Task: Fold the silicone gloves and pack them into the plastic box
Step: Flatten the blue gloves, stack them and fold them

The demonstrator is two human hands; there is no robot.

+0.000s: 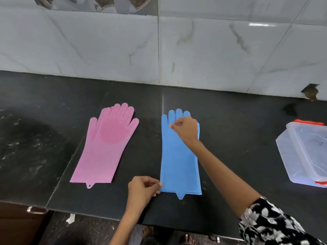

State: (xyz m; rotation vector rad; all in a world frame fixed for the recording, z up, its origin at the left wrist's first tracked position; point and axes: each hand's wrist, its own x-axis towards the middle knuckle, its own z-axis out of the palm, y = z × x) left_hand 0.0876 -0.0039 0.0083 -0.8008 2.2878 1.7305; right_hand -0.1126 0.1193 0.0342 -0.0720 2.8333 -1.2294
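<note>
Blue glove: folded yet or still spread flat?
Spread flat, apparently unfolded. The blue glove lies full length on the counter, fingers to cuff; the left hand pinches its cuff corner, the right hand its finger end.

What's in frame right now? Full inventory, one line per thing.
pink glove: 1, pink, flat on the counter, left of the blue one, untouched
blue glove: 1, blue, flat at counter centre, both hands on it
plastic box: 1, clear with orange-red clips, right edge of the counter, partly cut off
counter: 1, black stone, spans the view
wall tiles: several, pale grey marbled, behind the counter
left hand: 1, pinching the blue glove's cuff corner
right hand: 1, pinching the blue glove near its fingers
sleeve: 1, black-and-white floral, right arm
</note>
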